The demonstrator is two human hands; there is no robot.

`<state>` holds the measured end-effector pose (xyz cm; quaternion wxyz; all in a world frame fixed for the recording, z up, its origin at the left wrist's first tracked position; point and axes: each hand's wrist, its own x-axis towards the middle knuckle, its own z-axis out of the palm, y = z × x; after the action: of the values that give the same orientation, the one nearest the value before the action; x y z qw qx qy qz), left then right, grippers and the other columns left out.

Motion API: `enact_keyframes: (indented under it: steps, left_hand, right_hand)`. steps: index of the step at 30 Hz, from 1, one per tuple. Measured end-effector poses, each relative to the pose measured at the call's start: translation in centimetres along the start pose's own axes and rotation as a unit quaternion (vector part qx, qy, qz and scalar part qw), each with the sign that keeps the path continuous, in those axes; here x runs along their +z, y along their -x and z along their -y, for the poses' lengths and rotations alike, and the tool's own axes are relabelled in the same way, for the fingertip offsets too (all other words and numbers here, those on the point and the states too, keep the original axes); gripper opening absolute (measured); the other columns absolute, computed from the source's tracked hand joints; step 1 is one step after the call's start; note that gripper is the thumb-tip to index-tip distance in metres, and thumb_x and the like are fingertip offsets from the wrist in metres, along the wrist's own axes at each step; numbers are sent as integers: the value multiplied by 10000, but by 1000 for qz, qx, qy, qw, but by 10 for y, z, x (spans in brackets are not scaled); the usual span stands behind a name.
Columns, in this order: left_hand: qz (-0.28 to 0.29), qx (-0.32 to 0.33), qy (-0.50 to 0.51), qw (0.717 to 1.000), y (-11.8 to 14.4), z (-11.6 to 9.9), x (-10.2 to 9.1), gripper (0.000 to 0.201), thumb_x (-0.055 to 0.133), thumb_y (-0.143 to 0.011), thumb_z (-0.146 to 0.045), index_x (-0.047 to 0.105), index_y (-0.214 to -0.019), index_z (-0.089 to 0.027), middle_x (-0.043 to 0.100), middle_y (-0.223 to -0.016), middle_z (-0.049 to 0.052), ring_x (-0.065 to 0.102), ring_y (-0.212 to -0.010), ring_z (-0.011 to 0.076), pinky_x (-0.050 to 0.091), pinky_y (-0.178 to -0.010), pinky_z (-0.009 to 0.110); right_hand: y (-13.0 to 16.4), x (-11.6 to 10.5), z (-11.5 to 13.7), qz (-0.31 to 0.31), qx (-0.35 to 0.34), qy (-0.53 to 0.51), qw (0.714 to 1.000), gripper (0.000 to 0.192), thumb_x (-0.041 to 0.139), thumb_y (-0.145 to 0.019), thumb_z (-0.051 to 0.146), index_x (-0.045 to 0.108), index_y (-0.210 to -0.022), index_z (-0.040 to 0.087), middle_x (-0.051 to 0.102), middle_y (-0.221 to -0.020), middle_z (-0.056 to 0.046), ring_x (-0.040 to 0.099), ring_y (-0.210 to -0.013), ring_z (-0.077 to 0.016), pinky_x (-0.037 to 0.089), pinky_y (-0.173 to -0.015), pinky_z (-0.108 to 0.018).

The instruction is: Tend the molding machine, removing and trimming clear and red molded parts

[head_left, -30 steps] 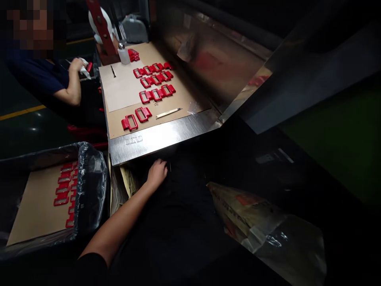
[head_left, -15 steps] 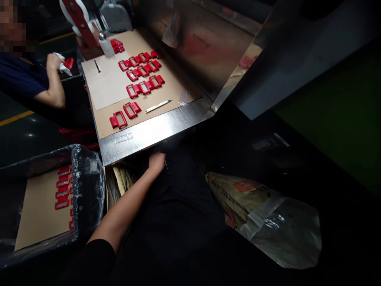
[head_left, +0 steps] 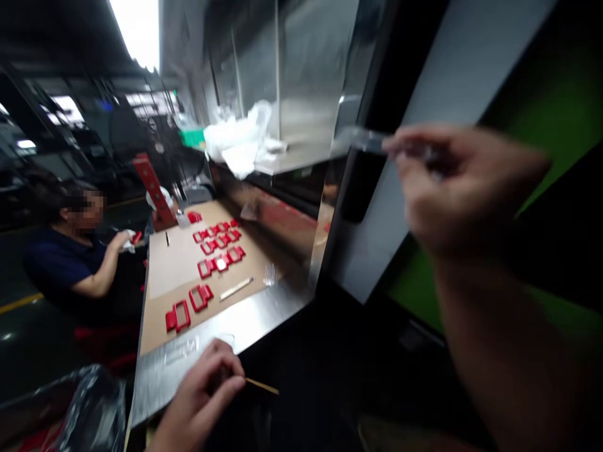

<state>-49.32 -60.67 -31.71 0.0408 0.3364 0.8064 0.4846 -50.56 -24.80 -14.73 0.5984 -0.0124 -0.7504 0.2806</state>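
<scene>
My left hand [head_left: 207, 392] is at the metal front edge of the table, its fingers pinching a thin yellowish stick [head_left: 262, 385] that points right. My right hand [head_left: 452, 182] is raised on the right side, closed and blurred. From its fingertips a clear plastic piece [head_left: 365, 139] sticks out to the left; its exact kind is too smeared to tell. Rows of red plastic frames [head_left: 221, 262] lie on the cardboard-covered table [head_left: 174, 270]. The two nearest are a red frame [head_left: 178, 316] and another red frame [head_left: 201, 297], beyond my left hand.
A pale pen-like tool [head_left: 236, 289] and small clear plastic pieces [head_left: 270, 274] lie on the table. White plastic bags [head_left: 242, 138] rest on the shelf above. A co-worker [head_left: 70, 263] sits at left, holding a red part. A plastic-lined bin [head_left: 94, 408] stands at lower left.
My view has tilted up. My left hand has risen from below the table edge, the stick now plain to see. My right hand has come into view, raised with the clear plastic piece.
</scene>
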Motion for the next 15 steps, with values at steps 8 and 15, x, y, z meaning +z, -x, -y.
enact_keyframes:
  steps: [8, 15]
  left_hand:
    - [-392, 384, -176, 817, -306, -184, -110, 69, 752, -894, -179, 743, -827, -167, 592, -880, 64, 586, -826, 197, 496, -796, 347]
    - [-335, 274, -123, 893, -295, -136, -95, 148, 657, -895, -140, 795, -919, -185, 641, -907, 73, 591, -809, 207, 488, -837, 374]
  right_hand:
    - [57, -31, 1, -127, 72, -95, 985, 192, 790, -900, 240, 800, -1079, 172, 788, -1021, -83, 765, -925, -270, 633, -916, -449]
    - [83, -48, 6, -96, 122, -93, 983, 205, 794, -896, 330, 806, -1074, 228, 778, -1033, -58, 744, -846, -238, 651, -824, -399]
